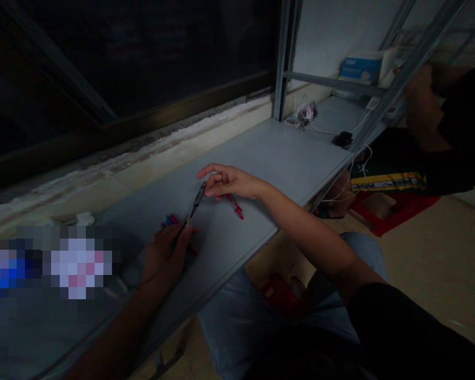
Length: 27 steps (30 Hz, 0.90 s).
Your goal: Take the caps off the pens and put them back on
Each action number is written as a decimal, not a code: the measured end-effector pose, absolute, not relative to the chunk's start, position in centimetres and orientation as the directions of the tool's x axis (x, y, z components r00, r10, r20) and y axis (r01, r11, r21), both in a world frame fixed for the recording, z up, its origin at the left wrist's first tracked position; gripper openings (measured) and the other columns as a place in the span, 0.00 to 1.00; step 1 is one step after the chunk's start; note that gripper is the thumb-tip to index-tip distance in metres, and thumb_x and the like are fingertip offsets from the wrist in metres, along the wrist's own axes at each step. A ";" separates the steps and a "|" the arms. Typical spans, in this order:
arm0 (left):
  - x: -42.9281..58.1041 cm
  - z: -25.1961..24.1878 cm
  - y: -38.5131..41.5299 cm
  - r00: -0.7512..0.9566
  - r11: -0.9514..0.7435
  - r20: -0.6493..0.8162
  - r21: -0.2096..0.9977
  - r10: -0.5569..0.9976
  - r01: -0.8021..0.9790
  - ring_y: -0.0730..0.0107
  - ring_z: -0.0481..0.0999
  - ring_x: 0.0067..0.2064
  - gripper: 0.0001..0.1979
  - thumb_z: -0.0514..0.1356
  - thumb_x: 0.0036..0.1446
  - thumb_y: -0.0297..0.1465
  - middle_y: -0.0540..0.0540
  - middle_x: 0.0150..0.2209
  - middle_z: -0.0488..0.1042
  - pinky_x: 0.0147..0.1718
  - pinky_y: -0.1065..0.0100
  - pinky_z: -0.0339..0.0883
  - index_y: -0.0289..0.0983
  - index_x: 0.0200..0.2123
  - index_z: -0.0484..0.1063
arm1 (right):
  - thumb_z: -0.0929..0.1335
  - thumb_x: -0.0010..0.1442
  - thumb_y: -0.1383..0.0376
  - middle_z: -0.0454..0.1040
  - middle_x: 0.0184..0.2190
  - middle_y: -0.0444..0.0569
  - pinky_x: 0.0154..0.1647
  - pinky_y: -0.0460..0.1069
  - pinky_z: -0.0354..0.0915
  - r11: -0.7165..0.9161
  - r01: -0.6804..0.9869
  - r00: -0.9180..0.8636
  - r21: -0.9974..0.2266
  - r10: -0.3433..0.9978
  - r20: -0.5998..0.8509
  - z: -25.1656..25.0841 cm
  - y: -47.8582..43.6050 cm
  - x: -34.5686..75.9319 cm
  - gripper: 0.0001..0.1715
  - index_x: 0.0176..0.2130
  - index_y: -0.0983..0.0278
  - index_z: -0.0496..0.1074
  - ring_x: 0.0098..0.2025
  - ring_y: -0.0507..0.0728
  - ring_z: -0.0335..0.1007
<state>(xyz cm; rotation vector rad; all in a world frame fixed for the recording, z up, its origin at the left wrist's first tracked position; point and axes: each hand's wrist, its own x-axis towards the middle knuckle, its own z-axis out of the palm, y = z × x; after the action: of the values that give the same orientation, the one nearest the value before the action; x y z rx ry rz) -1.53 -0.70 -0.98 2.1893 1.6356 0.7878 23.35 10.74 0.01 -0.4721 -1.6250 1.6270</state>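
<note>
A dark pen (199, 196) slants up from my left hand (167, 250), whose fingers are closed round its lower part. The pen's upper end comes close to the thumb and fingers of my right hand (233, 182); whether they touch is hard to tell. My right hand's fingers are apart and slightly bent, with the index finger reaching past the pen. Below that hand a red pen (236, 209) lies on the grey table (237, 243). Several more pens (172, 219), blue and red, lie partly hidden behind my left hand.
A dark window (142, 63) and a rough sill run along the table's far side. A metal post (281, 63) rises at the far end. Beyond it are a blue box (360, 68), white cables and a black object (342, 139). Another person sits at right by a red stool (383, 214).
</note>
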 end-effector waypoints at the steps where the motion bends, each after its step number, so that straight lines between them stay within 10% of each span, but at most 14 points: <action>1: -1.6 -1.0 -0.7 0.210 -0.312 0.243 0.537 0.947 0.784 0.53 0.83 0.44 0.26 0.52 0.69 0.51 0.44 0.37 0.84 0.53 0.53 0.73 0.41 0.38 0.83 | 0.79 0.57 0.63 0.77 0.27 0.40 0.28 0.40 0.65 0.118 -0.230 -0.636 -0.966 0.733 0.241 0.0 10.8 23.4 0.18 0.41 0.66 0.71 0.27 0.46 0.71; 4: -1.7 -1.2 -0.5 0.239 -0.338 0.248 0.528 0.939 0.779 0.53 0.82 0.45 0.27 0.52 0.68 0.53 0.44 0.38 0.84 0.55 0.52 0.72 0.42 0.37 0.83 | 0.74 0.65 0.56 0.70 0.19 0.39 0.22 0.41 0.58 0.147 -0.088 -0.620 -0.985 0.766 0.170 -0.2 10.9 23.4 0.21 0.30 0.67 0.68 0.20 0.45 0.61; 9: -1.7 -1.3 -0.4 0.205 -0.296 0.224 0.532 0.953 0.793 0.52 0.82 0.46 0.27 0.51 0.68 0.54 0.45 0.40 0.84 0.53 0.52 0.73 0.43 0.37 0.83 | 0.80 0.53 0.68 0.75 0.28 0.37 0.31 0.42 0.66 0.110 -0.295 -0.561 -0.949 0.784 0.265 -0.4 11.3 23.4 0.29 0.49 0.64 0.68 0.29 0.47 0.70; 17: -1.4 -0.9 -1.0 0.241 -0.341 0.247 0.558 0.939 0.757 0.58 0.81 0.42 0.27 0.51 0.69 0.53 0.47 0.34 0.82 0.52 0.59 0.73 0.42 0.37 0.82 | 0.77 0.58 0.66 0.73 0.28 0.37 0.30 0.42 0.65 0.126 -0.260 -0.638 -0.957 0.722 0.268 -0.4 11.5 23.5 0.20 0.48 0.66 0.72 0.27 0.46 0.66; 27: -1.1 -1.1 -0.9 0.342 -0.430 0.262 0.490 0.902 0.758 0.58 0.79 0.41 0.23 0.55 0.67 0.51 0.47 0.33 0.79 0.53 0.59 0.70 0.41 0.33 0.80 | 0.71 0.69 0.54 0.65 0.18 0.37 0.28 0.43 0.59 0.273 -0.083 -0.660 -0.958 0.705 0.259 -0.5 10.8 23.4 0.27 0.25 0.65 0.64 0.22 0.45 0.60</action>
<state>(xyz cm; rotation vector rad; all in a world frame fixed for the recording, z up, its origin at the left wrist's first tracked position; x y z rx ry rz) -1.10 -0.87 -1.12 2.3280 1.4846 0.7302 23.43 10.84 -0.51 -0.5618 -1.8558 1.4560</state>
